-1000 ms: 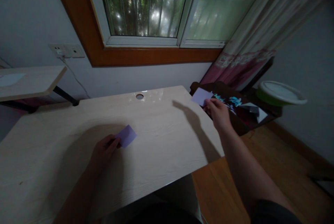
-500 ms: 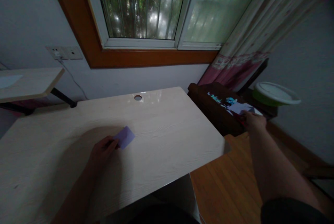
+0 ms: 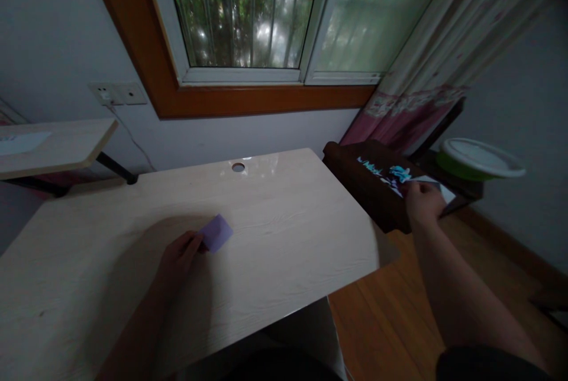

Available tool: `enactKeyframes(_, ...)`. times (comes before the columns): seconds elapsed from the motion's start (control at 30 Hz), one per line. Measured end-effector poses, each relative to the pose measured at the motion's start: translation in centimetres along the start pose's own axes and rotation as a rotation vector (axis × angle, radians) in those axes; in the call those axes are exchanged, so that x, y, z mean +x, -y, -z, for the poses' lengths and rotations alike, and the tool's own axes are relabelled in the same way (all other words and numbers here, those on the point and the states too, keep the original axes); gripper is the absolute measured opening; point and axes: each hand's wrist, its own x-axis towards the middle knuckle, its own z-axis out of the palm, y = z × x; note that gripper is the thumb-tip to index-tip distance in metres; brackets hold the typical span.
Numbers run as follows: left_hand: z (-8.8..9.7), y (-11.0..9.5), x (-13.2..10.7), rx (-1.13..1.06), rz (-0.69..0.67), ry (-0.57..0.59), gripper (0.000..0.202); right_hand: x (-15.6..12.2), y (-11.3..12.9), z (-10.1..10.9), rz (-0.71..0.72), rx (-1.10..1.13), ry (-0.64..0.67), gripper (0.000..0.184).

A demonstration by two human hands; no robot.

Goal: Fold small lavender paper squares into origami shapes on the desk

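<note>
Fingers of the bare left hand (image 3: 177,260), pinching one edge of a thin purple paper square (image 3: 216,233) over the pale wood-grain table (image 3: 288,245); best held lightly, so as not to crease it. Bare right hand (image 3: 425,206), farther off: fingers curled down at an angular white paper piece (image 3: 447,193) on the dark brown stand (image 3: 357,183); whether gripping, I cannot tell. Small turquoise scraps (image 3: 399,174), just beside: a careful touch should leave them undisturbed.

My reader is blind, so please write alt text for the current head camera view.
The left hand holds a purple paper square at a pale table; the right hand is at white paper on dark brown furniture, beside blue scraps. A window is beyond the table.
</note>
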Motion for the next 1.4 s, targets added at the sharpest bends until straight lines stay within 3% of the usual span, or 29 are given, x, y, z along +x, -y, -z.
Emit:
enactKeyframes(0.13,-0.1,0.0,0.0,0.002,-0.005,-0.015,0.037,-2.6,4.0,-1.5,0.015,0.059,0.049,0.034)
enactKeyframes(0.23,-0.1,0.0,0.1,-0.003,-0.008,-0.025,0.034,-5.7,8.2,-1.8,0.155,0.241,0.173,0.034)
enactKeyframes(0.33,-0.1,0.2,0.2,-0.002,0.016,-0.070,0.030,-9.5,12.3,-1.8,0.287,0.338,0.258,0.031)
enactKeyframes(0.43,-0.1,0.5,0.2,0.011,0.036,-0.126,0.030,-13.3,15.6,-1.8,0.441,0.395,0.423,0.029)
enactKeyframes(0.6,-0.3,0.7,0.1,0.028,0.051,-0.194,0.034,-19.3,19.2,-2.4,0.661,0.441,0.716,0.027)
enactKeyframes(0.77,0.5,0.6,0.4,-0.005,0.043,-0.251,0.044,-23.7,20.7,-3.4,0.730,0.473,0.885,0.028)
enactKeyframes(0.9,3.9,1.4,0.5,-0.020,0.094,-0.203,0.056,-25.0,20.2,-4.3,0.730,0.538,0.945,0.026)
enactKeyframes(1.03,9.2,2.5,-0.5,0.263,0.095,-0.225,0.059,-25.0,19.4,-5.0,0.663,0.551,0.931,0.022)
enactKeyframes(1.2,15.0,4.8,-2.0,0.623,0.141,-0.274,0.055,-25.1,19.4,-5.2,0.692,0.547,0.947,0.022)
enactKeyframes(1.4,17.7,7.5,-2.7,0.759,0.155,-0.274,0.056,-25.2,19.5,-5.1,0.708,0.548,0.943,0.020)
